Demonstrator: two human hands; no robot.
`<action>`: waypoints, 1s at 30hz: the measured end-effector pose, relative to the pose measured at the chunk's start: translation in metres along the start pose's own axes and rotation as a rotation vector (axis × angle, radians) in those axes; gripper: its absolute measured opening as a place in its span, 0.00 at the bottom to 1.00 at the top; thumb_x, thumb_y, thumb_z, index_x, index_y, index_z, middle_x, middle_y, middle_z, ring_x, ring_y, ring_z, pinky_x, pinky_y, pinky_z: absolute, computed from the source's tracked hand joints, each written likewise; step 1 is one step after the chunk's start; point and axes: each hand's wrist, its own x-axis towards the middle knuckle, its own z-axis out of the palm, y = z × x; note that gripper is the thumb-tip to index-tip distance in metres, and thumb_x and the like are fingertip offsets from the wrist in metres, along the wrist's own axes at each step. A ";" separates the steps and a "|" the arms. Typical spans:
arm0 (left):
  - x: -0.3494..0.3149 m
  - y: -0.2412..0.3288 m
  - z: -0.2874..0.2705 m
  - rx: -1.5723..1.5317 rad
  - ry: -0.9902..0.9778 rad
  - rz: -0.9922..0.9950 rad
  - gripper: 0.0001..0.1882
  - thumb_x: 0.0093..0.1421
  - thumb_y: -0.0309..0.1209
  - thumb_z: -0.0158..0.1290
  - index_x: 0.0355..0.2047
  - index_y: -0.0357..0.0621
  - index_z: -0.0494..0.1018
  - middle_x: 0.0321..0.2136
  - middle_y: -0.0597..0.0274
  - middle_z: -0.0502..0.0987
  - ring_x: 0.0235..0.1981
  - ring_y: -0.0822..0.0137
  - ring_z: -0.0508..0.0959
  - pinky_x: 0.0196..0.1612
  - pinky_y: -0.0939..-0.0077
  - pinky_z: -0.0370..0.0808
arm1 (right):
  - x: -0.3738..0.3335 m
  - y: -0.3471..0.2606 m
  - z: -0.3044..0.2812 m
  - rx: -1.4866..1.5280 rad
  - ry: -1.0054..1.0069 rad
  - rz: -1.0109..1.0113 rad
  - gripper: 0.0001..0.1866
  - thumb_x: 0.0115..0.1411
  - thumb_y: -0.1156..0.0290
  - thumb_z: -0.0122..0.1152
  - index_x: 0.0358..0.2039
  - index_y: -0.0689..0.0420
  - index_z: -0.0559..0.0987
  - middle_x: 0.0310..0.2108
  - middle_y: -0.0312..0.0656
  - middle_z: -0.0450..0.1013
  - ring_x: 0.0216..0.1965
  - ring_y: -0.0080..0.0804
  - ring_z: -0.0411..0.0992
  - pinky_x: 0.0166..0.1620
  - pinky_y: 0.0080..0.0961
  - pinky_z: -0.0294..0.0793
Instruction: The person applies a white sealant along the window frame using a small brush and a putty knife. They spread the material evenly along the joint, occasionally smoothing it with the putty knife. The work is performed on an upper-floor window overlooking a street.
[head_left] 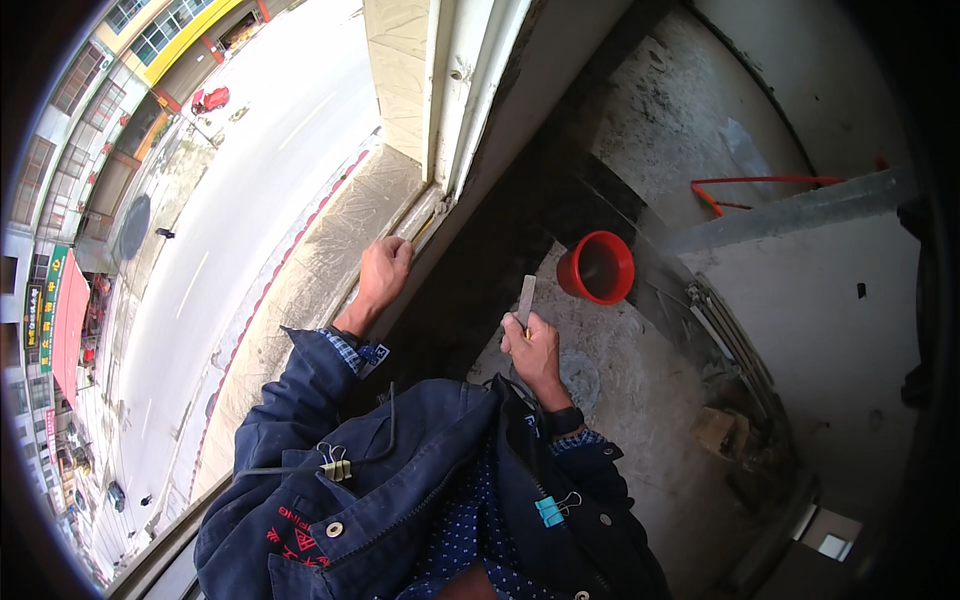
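Observation:
My left hand (385,272) is closed, with its fingers curled down at the window frame's lower rail (420,215). Whatever those fingers may hold is hidden. Farther right, my right hand (536,352) grips a narrow flat scraper (527,297), its grey blade pointing away from me and a bit of yellow showing by the fingers. The blade touches nothing. Beyond the scraper stands a red bucket (596,267) on the floor, its inside partly shaded. White window framing (478,90) rises at the far end of the rail.
Outside, left of the window, a tan ledge (325,235) drops off to a street (215,250) far below. Long strips (728,325) lean by the wall at right, near a torn cardboard piece (722,432). An orange-red bar (770,182) lies farther back.

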 end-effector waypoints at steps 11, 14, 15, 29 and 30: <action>-0.042 -0.006 0.001 0.393 -0.233 0.410 0.02 0.58 0.26 0.52 0.31 0.42 0.71 0.18 0.42 0.74 0.23 0.39 0.78 0.26 0.48 0.74 | 0.006 -0.011 0.009 0.026 -0.044 0.007 0.18 0.69 0.58 0.57 0.31 0.61 0.80 0.17 0.39 0.76 0.20 0.28 0.75 0.29 0.29 0.73; -0.051 0.000 -0.003 0.368 -0.185 0.340 0.09 0.64 0.31 0.52 0.28 0.40 0.72 0.19 0.41 0.76 0.22 0.38 0.78 0.26 0.46 0.74 | 0.007 -0.022 0.008 0.090 -0.070 -0.018 0.21 0.71 0.55 0.54 0.31 0.62 0.80 0.17 0.37 0.75 0.20 0.25 0.73 0.29 0.26 0.72; -0.053 0.003 -0.005 0.366 -0.173 0.319 0.11 0.66 0.32 0.51 0.28 0.39 0.72 0.19 0.41 0.77 0.22 0.37 0.78 0.26 0.46 0.74 | 0.008 -0.025 0.009 0.095 -0.085 -0.019 0.22 0.72 0.55 0.53 0.32 0.62 0.80 0.17 0.37 0.75 0.21 0.24 0.73 0.28 0.25 0.72; -0.092 0.031 -0.022 -0.185 -0.332 -0.008 0.15 0.71 0.36 0.51 0.36 0.34 0.75 0.22 0.58 0.75 0.24 0.68 0.72 0.30 0.68 0.72 | 0.029 -0.053 0.052 0.352 -0.303 -0.060 0.24 0.73 0.52 0.51 0.38 0.62 0.84 0.35 0.38 0.80 0.29 0.17 0.70 0.31 0.18 0.72; -0.094 0.030 -0.022 -0.245 -0.347 -0.027 0.15 0.72 0.37 0.50 0.36 0.35 0.75 0.21 0.61 0.74 0.23 0.70 0.71 0.28 0.70 0.70 | 0.030 -0.052 0.055 0.392 -0.335 -0.074 0.23 0.74 0.54 0.51 0.38 0.62 0.84 0.38 0.39 0.81 0.29 0.16 0.70 0.33 0.17 0.70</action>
